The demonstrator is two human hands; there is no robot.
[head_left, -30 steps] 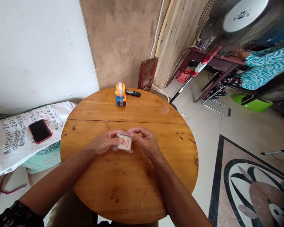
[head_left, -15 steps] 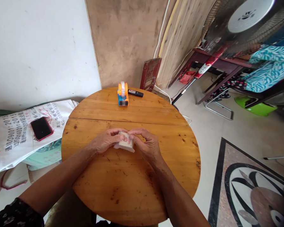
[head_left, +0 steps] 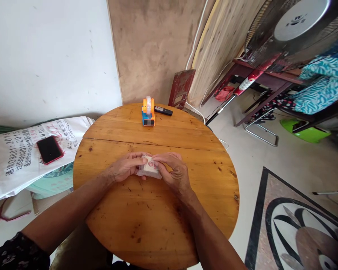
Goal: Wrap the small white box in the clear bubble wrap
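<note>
Both of my hands meet over the middle of a round wooden table point(head_left: 157, 221). Between them is a small pale packet in clear wrap point(head_left: 149, 169) with red print on it. My left hand point(head_left: 126, 167) pinches its left side with curled fingers. My right hand point(head_left: 173, 170) grips its right side, thumb and forefinger pressed on the top edge. The packet sits low, close to the tabletop; whether it rests on the wood I cannot tell.
An orange and blue tape dispenser point(head_left: 148, 111) and a black remote point(head_left: 163, 110) lie at the table's far edge. A phone in a red case point(head_left: 49, 149) rests on a printed white sack point(head_left: 19, 157) at left. A standing fan point(head_left: 295, 26), a dark bench and a green basin point(head_left: 305, 132) are at right.
My fingers have closed in tighter on the packet, which now shows less between them. The view has drifted slightly; nothing else on the table moved.
</note>
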